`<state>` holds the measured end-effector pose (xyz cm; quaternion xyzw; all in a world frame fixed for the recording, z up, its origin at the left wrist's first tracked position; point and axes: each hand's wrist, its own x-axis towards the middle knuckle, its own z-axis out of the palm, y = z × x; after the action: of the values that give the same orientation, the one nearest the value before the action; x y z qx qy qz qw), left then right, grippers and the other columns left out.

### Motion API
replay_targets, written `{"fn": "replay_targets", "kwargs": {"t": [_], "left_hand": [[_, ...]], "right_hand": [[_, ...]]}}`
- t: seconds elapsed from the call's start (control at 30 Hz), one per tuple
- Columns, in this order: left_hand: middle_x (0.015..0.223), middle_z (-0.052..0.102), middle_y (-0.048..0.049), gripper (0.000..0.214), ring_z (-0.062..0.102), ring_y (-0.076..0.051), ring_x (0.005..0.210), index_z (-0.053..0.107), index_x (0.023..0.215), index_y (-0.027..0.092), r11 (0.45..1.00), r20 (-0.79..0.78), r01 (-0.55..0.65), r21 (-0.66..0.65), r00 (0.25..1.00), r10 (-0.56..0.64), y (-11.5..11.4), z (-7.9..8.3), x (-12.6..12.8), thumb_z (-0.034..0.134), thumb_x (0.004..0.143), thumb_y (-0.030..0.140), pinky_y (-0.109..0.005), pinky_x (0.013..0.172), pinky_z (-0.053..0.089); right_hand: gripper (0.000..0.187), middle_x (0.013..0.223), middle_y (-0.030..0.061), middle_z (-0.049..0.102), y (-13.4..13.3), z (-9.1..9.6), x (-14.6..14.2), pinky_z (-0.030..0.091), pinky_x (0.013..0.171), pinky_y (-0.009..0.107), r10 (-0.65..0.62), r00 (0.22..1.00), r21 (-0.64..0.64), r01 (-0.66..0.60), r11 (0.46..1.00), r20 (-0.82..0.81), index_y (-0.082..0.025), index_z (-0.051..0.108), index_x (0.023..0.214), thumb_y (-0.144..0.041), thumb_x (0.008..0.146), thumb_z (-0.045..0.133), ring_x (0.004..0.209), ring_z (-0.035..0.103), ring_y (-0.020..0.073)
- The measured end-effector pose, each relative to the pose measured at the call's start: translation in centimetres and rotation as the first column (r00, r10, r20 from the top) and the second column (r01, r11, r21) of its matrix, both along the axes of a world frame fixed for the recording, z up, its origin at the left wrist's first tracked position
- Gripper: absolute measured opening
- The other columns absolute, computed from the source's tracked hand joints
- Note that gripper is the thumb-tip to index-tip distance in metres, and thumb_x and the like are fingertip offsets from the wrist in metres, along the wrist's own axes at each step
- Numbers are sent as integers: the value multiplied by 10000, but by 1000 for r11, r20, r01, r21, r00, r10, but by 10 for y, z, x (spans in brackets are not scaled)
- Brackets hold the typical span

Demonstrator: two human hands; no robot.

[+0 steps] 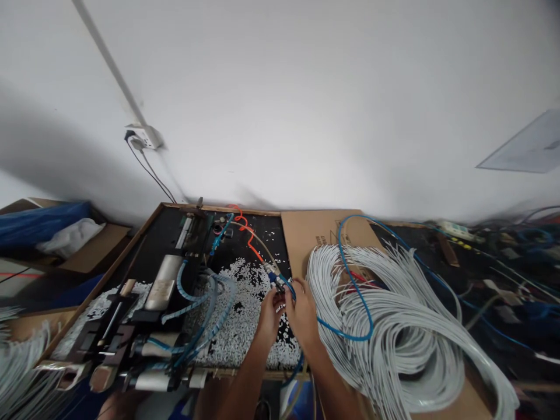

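Both hands meet near the middle of the bench at a dark air hose fitting (279, 282). My left hand (269, 315) has its fingers curled round the lower side of the fitting. From the right, my right hand (303, 306) closes on the same spot, where a blue air hose (356, 280) joins it. An orange coiled hose (254, 245) runs into the fitting's far end. My fingers partly hide the fitting. Under the hands lie many small white cut pieces (245, 315), scattered over the black bench top.
A pneumatic machine (164, 283) with metal cylinders and blue tubes stands at left. On the right, coiled bundles of white cable (394, 326) lie on a cardboard sheet (301, 227). Further right are tangled wires (511, 297). A wall socket (144, 137) is at upper left.
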<state>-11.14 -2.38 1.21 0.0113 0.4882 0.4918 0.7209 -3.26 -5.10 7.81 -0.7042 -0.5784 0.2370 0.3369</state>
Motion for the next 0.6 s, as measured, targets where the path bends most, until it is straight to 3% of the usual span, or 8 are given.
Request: {"fn": "replay_targets", "kwargs": {"t": [0.07, 0.17, 0.23, 0.33, 0.47, 0.53, 0.6], "left_hand": [[793, 683, -10, 293, 686, -191, 767, 674, 840, 165, 999, -19, 10, 47, 1000, -9, -2, -1, -1, 613, 1115, 244, -316, 719, 570], [742, 683, -12, 322, 669, -189, 728, 670, 761, 190, 994, -55, 53, 95, 997, -48, -5, -4, -6, 665, 1081, 228, -304, 672, 550], [693, 663, -6, 335, 636, -181, 672, 676, 721, 197, 990, -77, 95, 103, 993, -87, -6, -9, -10, 700, 1054, 194, -288, 624, 522], [673, 648, -5, 406, 614, -166, 645, 663, 682, 187, 993, -62, 86, 80, 995, -82, -1, -14, -16, 659, 1088, 191, -266, 594, 494], [861, 756, -55, 429, 729, -206, 809, 743, 890, 171, 1000, 157, 8, 30, 987, -12, 27, -6, -10, 480, 1182, 343, -342, 763, 605], [1004, 794, -99, 398, 768, -241, 941, 762, 1020, 155, 999, 299, 1, 36, 954, -12, 45, 4, -4, 446, 1186, 332, -398, 861, 638], [1070, 803, -117, 340, 776, -252, 1007, 751, 1029, 144, 999, 382, -21, 29, 924, 8, 57, 14, 1, 467, 1174, 261, -405, 876, 655]], "right_hand": [[198, 1146, 110, 738, 16, -2, 3, 559, 1068, 498, 4, 998, -102, 3, 995, 65, -134, 711, 1211, -228, 1057, 628, 1145, 714, 283], [139, 912, 29, 737, 25, -7, 10, 610, 886, 413, 12, 993, -221, 14, 975, 117, -146, 728, 1147, -137, 1010, 712, 876, 742, 227], [59, 841, 2, 729, 25, -9, 19, 605, 852, 373, 43, 994, -244, -18, 970, 99, -163, 744, 1034, -125, 1023, 700, 827, 740, 205], [147, 835, -3, 745, 26, -8, 30, 594, 885, 371, 95, 995, -221, -89, 971, 16, -171, 740, 923, -197, 1054, 676, 836, 739, 196], [272, 875, 51, 777, 33, -9, 32, 587, 893, 420, 78, 994, -177, -89, 980, -72, -174, 750, 915, -399, 1028, 646, 873, 743, 234], [365, 855, 78, 793, 33, -12, 29, 601, 874, 453, 72, 991, -160, -89, 983, -113, -197, 761, 871, -512, 972, 606, 864, 760, 278], [457, 928, 101, 826, 23, -12, 31, 628, 896, 485, 37, 988, -137, -57, 989, -148, -231, 788, 901, -611, 941, 538, 928, 788, 328]]}}
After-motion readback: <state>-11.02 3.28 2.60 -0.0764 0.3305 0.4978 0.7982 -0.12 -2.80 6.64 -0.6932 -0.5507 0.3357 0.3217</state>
